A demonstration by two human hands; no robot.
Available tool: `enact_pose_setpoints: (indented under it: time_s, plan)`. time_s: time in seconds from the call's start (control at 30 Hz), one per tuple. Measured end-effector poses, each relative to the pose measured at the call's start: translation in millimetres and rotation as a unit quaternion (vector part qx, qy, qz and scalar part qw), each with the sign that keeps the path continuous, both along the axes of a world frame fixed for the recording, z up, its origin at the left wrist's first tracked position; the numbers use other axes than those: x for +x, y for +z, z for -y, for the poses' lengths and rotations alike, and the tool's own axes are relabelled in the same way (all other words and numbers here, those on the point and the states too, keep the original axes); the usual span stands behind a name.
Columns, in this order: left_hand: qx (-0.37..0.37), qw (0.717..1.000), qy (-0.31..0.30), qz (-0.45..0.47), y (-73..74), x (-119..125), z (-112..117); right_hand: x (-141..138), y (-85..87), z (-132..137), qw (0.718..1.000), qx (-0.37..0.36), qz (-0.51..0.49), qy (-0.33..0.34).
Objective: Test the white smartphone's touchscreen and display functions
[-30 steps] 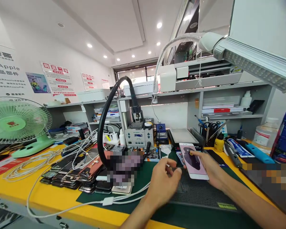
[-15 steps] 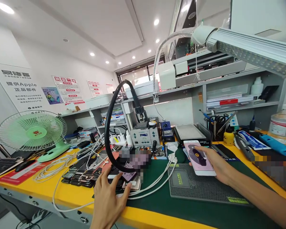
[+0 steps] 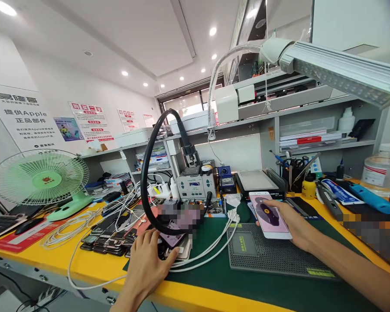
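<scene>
My right hand (image 3: 294,227) holds a white phone (image 3: 269,215) with a lit pink screen, tilted above the grey grid mat (image 3: 273,255). My left hand (image 3: 147,264) reaches over the front of a pile of phones (image 3: 117,236). Its fingers are spread and rest on the nearest phones (image 3: 177,247) of the stack, thumb out toward the white cables (image 3: 211,245). Nothing shows gripped in it.
A green desk fan (image 3: 40,177) stands at the left beside coiled white cables (image 3: 63,227). A black hose (image 3: 149,173) arcs up to a soldering station (image 3: 195,184). A lamp arm (image 3: 341,69) hangs overhead. Bottles and tools (image 3: 307,184) crowd the right side of the yellow bench (image 3: 84,264).
My left hand left the spot beside the held phone, swung left to the phone pile and settled on it. The white cables now lie loose on the green mat. The view shifted left.
</scene>
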State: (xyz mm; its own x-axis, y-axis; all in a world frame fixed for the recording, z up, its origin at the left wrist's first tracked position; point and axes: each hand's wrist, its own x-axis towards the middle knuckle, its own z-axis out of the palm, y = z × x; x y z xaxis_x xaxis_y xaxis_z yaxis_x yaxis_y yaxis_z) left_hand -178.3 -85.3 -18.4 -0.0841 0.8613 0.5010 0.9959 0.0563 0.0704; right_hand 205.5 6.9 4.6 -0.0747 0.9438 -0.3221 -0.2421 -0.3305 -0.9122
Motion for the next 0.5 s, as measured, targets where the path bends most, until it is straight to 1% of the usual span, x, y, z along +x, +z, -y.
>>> enact_pose_setpoints:
  time_s: [0.07,0.17,0.3,0.4,0.5]
  plan:
    - [-0.017,1.0,-0.007,0.008,2.3,-1,-4,1,-1.3,-1,1.0,0.0,-0.003,0.002]
    - [-0.021,1.0,-0.016,0.015,4.5,-2,-10,1,-0.2,-1,1.0,-0.004,-0.011,0.002]
    - [-0.019,1.0,-0.006,0.023,5.9,0,-16,-1,4.8,2,1.0,-0.026,-0.012,0.0]
    - [0.021,1.0,-0.022,-0.007,5.6,2,-16,-2,6.0,3,1.0,-0.024,0.003,-0.003]
    - [0.098,0.992,-0.046,-0.063,1.8,1,-15,-1,5.1,2,1.0,-0.017,0.01,-0.005]
